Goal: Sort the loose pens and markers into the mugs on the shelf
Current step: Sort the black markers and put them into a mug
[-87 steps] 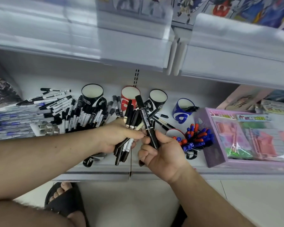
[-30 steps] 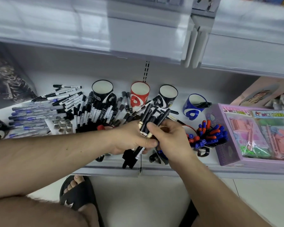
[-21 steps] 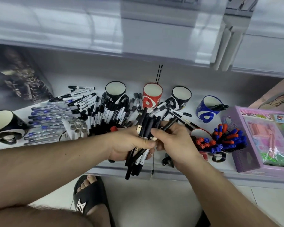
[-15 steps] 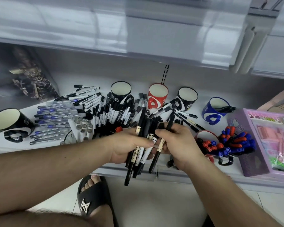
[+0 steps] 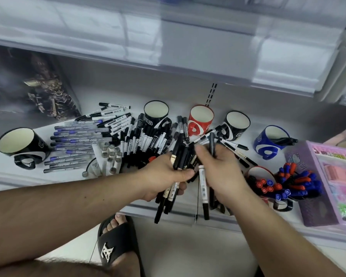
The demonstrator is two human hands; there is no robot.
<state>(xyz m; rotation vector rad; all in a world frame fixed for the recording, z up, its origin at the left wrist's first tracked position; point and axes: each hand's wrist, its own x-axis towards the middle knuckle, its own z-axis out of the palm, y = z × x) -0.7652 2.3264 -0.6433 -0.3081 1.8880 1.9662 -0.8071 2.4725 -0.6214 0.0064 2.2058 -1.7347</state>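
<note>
On the white shelf [image 5: 12, 176], going from the left, a black mug [image 5: 22, 146] lies tipped beside rows of blue pens [image 5: 76, 140] and a heap of loose black markers [image 5: 146, 138], with a black mug [image 5: 157, 114], a red mug [image 5: 201, 120], another black mug [image 5: 236, 124] and a blue mug [image 5: 272, 140] standing behind. In front, the left hand [image 5: 164, 176] grips a bundle of markers [image 5: 180, 158] above the shelf's front edge. Just beside it the right hand [image 5: 218, 166] curls around several markers, one marker [image 5: 203, 188] hanging down, and farther right a tipped mug [image 5: 258, 172] spills red and blue pens [image 5: 288, 182] next to a purple box [image 5: 312, 206].
</note>
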